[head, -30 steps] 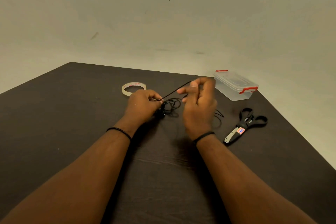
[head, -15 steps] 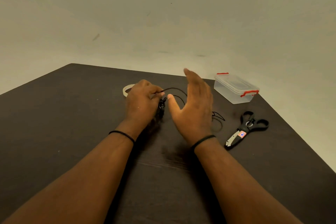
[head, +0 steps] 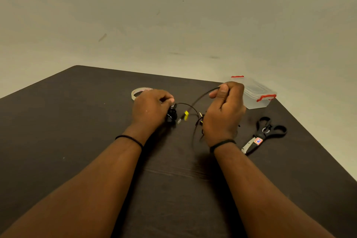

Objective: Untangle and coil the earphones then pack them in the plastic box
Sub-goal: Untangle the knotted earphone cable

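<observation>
Black earphones with a thin black cable lie between my hands above the dark table. My left hand grips a small black bundle of the cable at its fingertips. My right hand is curled and pinches a strand of the cable near its top, and the strand runs down to a jack with a yellow tag. More cable hangs under my right palm, partly hidden. The clear plastic box with red clips stands shut at the table's far right corner, just behind my right hand.
A roll of clear tape lies behind my left hand. Black scissors lie to the right of my right wrist. The dark table ends close to the box and scissors on the right side.
My right hand, open with straight fingers half a second ago, has closed on a cable strand and lifted it toward the box. My left hand stays on the bundle.
</observation>
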